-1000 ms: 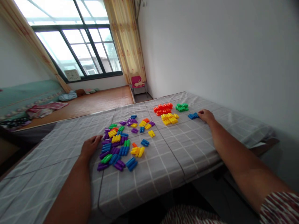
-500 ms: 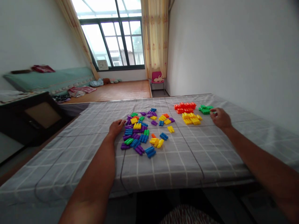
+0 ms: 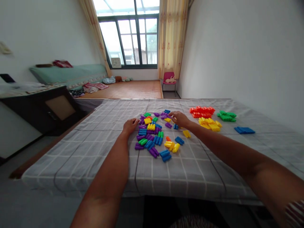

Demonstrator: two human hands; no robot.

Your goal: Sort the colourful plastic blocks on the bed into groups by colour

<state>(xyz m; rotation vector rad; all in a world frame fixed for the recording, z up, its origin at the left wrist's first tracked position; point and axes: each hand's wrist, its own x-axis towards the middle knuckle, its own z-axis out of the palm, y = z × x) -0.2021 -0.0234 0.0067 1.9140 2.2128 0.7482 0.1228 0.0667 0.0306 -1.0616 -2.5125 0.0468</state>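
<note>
A mixed pile of purple, blue, green and yellow blocks (image 3: pixel 151 127) lies on the grey checked cloth. My left hand (image 3: pixel 131 125) rests at the pile's left edge, fingers curled; whether it holds anything is hidden. My right hand (image 3: pixel 178 119) reaches to the pile's far right side, its fingertips at purple blocks (image 3: pixel 164 116); its grip is too small to make out. To the right lie sorted groups: red-orange blocks (image 3: pixel 201 112), yellow blocks (image 3: pixel 210 124), green blocks (image 3: pixel 226 116) and blue blocks (image 3: pixel 244 130).
The checked cloth (image 3: pixel 102 152) covers a wide surface. A dark cabinet (image 3: pixel 59 107) stands at the left. Beyond are a wooden platform (image 3: pixel 135 88), a pink chair (image 3: pixel 169 76) and a window. A white wall runs along the right.
My right hand has moved left from the green group to the mixed pile. The camera view has shifted, and blue blocks at the far right now show. My left hand stays beside the pile.
</note>
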